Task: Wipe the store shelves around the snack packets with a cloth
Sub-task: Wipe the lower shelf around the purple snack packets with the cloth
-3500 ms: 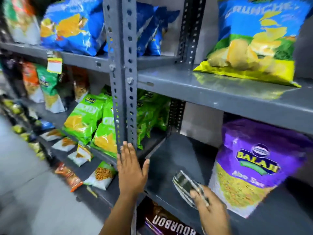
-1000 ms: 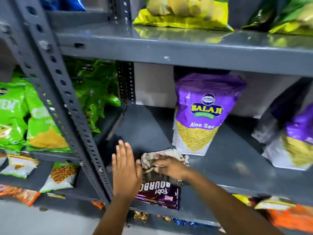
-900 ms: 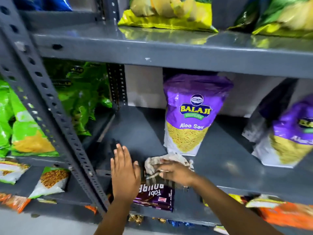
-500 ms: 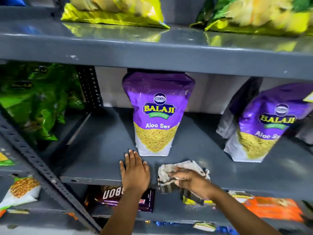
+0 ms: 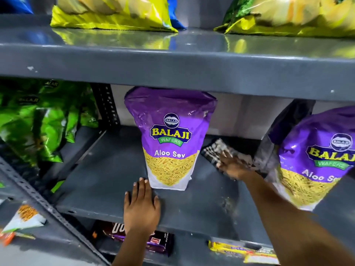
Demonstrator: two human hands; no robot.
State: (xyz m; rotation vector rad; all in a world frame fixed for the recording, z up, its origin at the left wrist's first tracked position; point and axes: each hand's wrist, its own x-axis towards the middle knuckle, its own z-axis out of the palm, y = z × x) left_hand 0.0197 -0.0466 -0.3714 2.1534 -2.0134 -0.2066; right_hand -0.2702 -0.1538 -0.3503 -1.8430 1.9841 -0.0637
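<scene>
A purple Aloo Sev packet (image 5: pixel 169 137) stands upright in the middle of the grey shelf (image 5: pixel 107 181). A second purple packet (image 5: pixel 315 162) leans at the right. My right hand (image 5: pixel 233 166) presses a checked cloth (image 5: pixel 215 150) flat on the shelf, deep between the two packets; the hand and cloth are blurred. My left hand (image 5: pixel 141 204) lies flat, fingers together, on the shelf's front edge, its fingertips just touching the base of the middle packet.
Green packets (image 5: pixel 38 123) fill the bay to the left behind a slotted upright (image 5: pixel 107 104). Yellow chip bags (image 5: pixel 111 14) lie on the shelf above. A brown biscuit pack (image 5: pixel 134 239) and yellow packs (image 5: pixel 244 250) lie on the shelf below.
My right hand has slid the cloth from the shelf's front edge back and to the right, between the purple packets. The left hand stayed on the front edge. The view moved closer.
</scene>
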